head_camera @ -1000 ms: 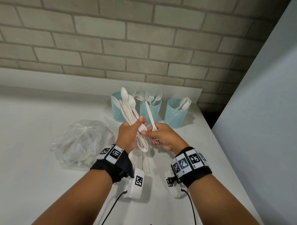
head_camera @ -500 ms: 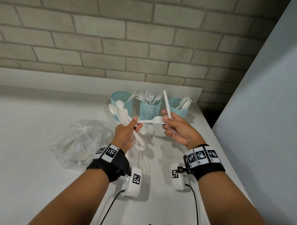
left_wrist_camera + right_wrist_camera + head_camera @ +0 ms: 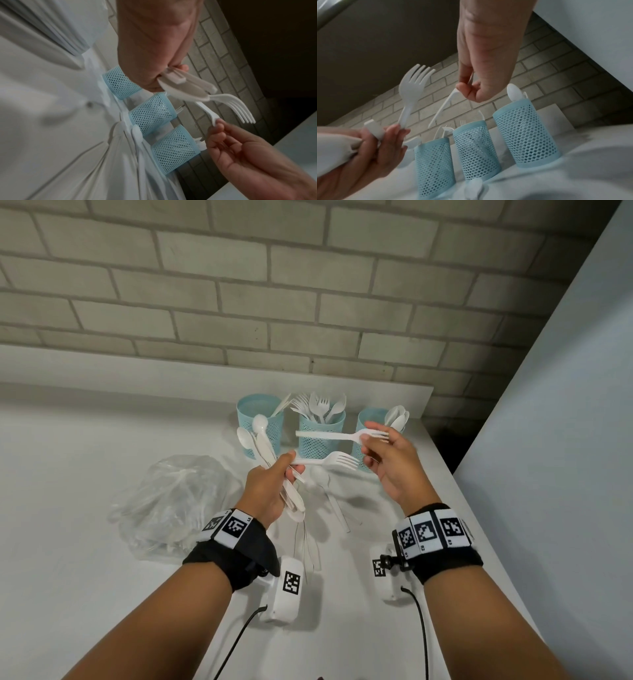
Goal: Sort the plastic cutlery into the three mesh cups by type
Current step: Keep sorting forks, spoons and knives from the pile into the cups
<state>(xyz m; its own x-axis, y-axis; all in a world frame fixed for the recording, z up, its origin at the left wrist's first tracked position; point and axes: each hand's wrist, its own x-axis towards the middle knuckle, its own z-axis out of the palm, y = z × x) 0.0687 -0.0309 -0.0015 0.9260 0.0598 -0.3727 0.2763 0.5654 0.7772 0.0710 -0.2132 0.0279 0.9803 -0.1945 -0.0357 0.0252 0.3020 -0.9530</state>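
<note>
A bundle of white plastic cutlery was gripped in the left hand, the fingers curled round the handles, with spoon bowls projecting up and to the left; in the left wrist view the bundle was seen clamped between thumb and fingers. A lower fork was pinched by its handle at the left thumb and fingertip, its tines directed to the right. An upper fork was held level in the right hand, pinched at its neck between thumb and fingers, the handle extending left in front of the middle cup. Three pale blue mesh cups were ranged in a row at the rear of the white table: the left cup was seen to hold a few pieces whose type could not be told, the middle cup contained forks standing tines up, and the right cup contained spoons. One loose spoon lay on the table below the hands, in front of the cups. A clear plastic bag holding further white cutlery lay on the table to the left of the left hand. Black wrist bands bearing square black-and-white coded markers were worn on both wrists, and a white camera unit with a similar marker was fitted under each; no readable wording or brand was made out on any item
</note>
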